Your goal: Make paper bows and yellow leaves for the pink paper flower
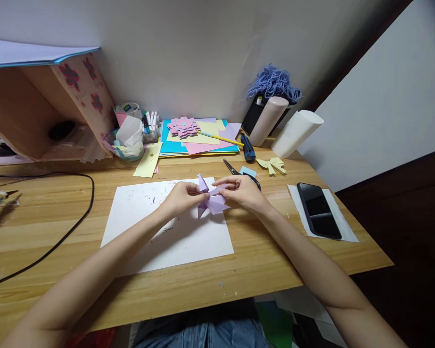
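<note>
Nearest to the body, the front edge of the wooden desk [257, 263] runs a little below the white sheet [203, 237], and small paper scraps [222, 284] lie between the two. The left forearm [130, 244] passes above the sheet.

Over the right edge of the sheet, near its far corner, is the folded purple paper [217, 205], with several pointed flaps. The left hand [183, 197], above the sheet, holds it in a narrow pinch of thumb and fingers; the right hand [243, 191], just outside the sheet's right edge, also pinches it, from the other side. I think this two-sided hold keeps the thin flaps steady without crushing the points. The sheet, with its coloured marks, probably protects the wood.

Well to the right of the sheet, a phone [319, 210] rests on white paper. Just beyond the sheet's far right corner lie the scissors [230, 166], likely kept within reach; the right hand would have little room in that direction. Toward the sheet's near side there seems more room for moving. Farther behind the sheet are a yellow paper bow [272, 166], a cutter [247, 149] and stacked coloured papers [203, 146].
</note>
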Available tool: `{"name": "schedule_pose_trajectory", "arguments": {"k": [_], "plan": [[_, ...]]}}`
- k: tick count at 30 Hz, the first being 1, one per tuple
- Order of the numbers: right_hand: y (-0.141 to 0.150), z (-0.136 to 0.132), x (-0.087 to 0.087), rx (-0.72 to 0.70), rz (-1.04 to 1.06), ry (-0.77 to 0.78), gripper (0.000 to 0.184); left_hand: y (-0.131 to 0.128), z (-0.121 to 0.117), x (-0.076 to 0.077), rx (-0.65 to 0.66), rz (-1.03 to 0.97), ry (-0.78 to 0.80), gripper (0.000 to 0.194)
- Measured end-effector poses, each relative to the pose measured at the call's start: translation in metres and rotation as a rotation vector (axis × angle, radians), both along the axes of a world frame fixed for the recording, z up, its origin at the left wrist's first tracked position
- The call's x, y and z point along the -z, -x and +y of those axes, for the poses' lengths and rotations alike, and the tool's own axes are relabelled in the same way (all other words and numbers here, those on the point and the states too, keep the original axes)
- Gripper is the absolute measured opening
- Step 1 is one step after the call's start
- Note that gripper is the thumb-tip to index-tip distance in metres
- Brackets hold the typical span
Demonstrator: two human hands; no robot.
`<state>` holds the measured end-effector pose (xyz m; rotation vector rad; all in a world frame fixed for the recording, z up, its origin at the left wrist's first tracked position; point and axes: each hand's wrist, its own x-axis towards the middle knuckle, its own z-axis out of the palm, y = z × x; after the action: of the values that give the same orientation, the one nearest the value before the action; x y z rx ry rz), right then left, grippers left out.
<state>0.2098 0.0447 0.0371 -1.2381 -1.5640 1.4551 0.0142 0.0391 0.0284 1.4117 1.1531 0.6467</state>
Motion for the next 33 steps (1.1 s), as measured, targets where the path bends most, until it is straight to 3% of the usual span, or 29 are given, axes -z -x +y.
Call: {"name": "schedule_pose_trajectory", "arguments": {"k": [9, 17, 24, 33], "plan": [[-0.0002, 0.0002, 0.0007, 0.012, -0.014, -0.034, 0.032, 0.0005, 0.0011, 0.0001, -0.005, -0.004, 0.017, 0.019], [-0.0001, 0.0014, 0.005, -0.087, 0.014, 0.029, 0.054, -0.0008, 0.0006, -0.0034, -0.137, 0.039, -0.003, 0.022], [0.0011, 0.0001, 0.0055, -0.069, -0.064, 0.002, 0.051, -0.0037, -0.0034, -0.002, 0.006, -0.1, 0.041, 0.038], [0.0036, -0.002, 0.003, -0.098, -0.053, 0.006, 0.037, 0.0001, -0.001, 0.002, 0.051, -0.151, 0.066, 0.04]]}}
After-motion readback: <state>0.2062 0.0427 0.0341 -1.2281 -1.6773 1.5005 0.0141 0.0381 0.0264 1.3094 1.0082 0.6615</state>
